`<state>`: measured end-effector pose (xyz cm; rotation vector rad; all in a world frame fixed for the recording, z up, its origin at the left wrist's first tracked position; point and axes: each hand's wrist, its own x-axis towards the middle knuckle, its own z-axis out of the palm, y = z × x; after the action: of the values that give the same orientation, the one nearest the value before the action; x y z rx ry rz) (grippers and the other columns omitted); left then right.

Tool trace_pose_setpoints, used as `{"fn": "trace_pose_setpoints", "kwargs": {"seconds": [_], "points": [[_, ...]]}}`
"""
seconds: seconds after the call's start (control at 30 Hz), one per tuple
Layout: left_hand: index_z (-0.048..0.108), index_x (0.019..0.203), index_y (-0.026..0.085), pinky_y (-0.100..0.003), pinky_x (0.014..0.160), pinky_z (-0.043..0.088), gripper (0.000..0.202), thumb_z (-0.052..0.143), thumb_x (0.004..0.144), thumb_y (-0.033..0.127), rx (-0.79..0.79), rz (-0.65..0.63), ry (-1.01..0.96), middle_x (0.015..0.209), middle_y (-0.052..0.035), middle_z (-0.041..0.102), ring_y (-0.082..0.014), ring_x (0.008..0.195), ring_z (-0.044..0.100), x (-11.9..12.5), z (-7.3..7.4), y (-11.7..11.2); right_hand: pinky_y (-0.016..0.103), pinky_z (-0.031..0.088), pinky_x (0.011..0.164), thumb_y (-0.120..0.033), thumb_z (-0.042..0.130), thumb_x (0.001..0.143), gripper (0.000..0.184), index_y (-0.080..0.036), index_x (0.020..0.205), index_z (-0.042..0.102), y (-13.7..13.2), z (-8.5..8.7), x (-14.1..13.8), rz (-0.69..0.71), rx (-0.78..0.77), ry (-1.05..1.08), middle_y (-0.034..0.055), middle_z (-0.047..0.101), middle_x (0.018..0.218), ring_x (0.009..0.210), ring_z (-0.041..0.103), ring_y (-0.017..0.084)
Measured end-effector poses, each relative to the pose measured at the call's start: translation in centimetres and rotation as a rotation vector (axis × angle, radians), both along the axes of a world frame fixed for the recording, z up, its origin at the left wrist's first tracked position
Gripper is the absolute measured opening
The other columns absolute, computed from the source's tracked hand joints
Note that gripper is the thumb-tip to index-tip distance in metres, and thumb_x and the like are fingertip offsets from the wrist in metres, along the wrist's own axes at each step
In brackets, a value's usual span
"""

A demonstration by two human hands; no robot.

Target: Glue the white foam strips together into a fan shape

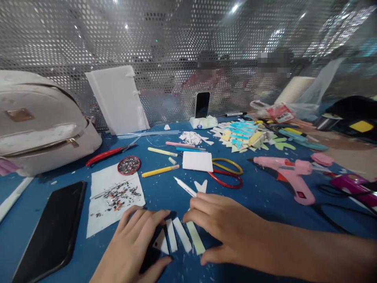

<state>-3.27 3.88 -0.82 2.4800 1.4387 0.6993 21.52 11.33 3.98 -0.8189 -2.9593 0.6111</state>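
My left hand (134, 243) rests on the blue table, its fingers curved but apart and the thumb spread. A small white triangular piece with a black dot (161, 243) lies between that thumb and fingers. Two white strips (182, 234) lie side by side to its right. Beside a pale green strip (195, 238) is my right hand (219, 220), open, with fingertips near the strip's top and the thumb at its lower end. Just beyond the right fingers lie a white marker (185, 186) and a white notched piece (201, 186).
Scissors (228, 179) lie partly under a white block (197, 161). A pink glue gun (290, 173) with a cord is at right. Paper with beads (97, 220), a red dish (129, 165), a black phone (53, 232) and a backpack (41, 122) are left. Cut pieces (243, 133) pile behind.
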Motion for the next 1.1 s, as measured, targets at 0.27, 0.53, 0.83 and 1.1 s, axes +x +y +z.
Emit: {"fn": "trace_pose_setpoints", "kwargs": {"seconds": [0.27, 0.53, 0.83, 1.1], "points": [[0.038, 0.139, 0.029, -0.042, 0.101, 0.040, 0.069, 0.075, 0.080, 0.021, 0.010, 0.029, 0.020, 0.120, -0.0033, 0.065, -0.0260, 0.110, 0.058, 0.3, 0.0, 0.0, 0.033, 0.040, 0.075, -0.043, 0.084, 0.075, 0.046, -0.019, 0.109, 0.065, 0.6, -0.8, 0.7, -0.024, -0.036, 0.071, 0.0048, 0.061, 0.101, 0.094, 0.055, 0.024], [0.038, 0.139, 0.029, -0.042, 0.104, 0.040, 0.064, 0.070, 0.084, 0.021, -0.002, 0.005, 0.036, 0.119, -0.0030, 0.067, -0.0240, 0.108, 0.061, 0.3, 0.1, 0.3, 0.027, 0.041, 0.090, -0.014, 0.082, 0.074, 0.048, -0.019, 0.115, 0.057, 0.5, -0.3, 0.4, -0.067, -0.120, 0.250, 0.0034, 0.057, 0.119, 0.108, 0.054, 0.019], [0.043, 0.134, 0.030, -0.038, 0.098, 0.045, 0.038, 0.047, 0.100, 0.046, 0.082, -0.007, 0.077, 0.115, -0.0003, 0.070, -0.0213, 0.106, 0.066, 0.0, -0.2, 0.3, 0.026, 0.043, 0.068, -0.015, 0.065, 0.092, 0.013, -0.018, 0.101, 0.057, 1.1, -1.9, -0.4, 0.039, 0.219, 0.262, 0.0013, 0.063, 0.095, 0.082, 0.058, 0.015], [0.041, 0.136, 0.028, -0.038, 0.099, 0.046, 0.046, 0.059, 0.095, 0.036, 0.063, -0.017, 0.105, 0.117, -0.0038, 0.070, -0.0231, 0.108, 0.066, -0.1, -0.1, 0.2, 0.031, 0.043, 0.073, -0.045, 0.073, 0.086, 0.037, -0.016, 0.106, 0.061, 0.8, -1.4, 0.4, 0.121, 0.117, 0.235, 0.0055, 0.067, 0.097, 0.085, 0.060, 0.019]]}}
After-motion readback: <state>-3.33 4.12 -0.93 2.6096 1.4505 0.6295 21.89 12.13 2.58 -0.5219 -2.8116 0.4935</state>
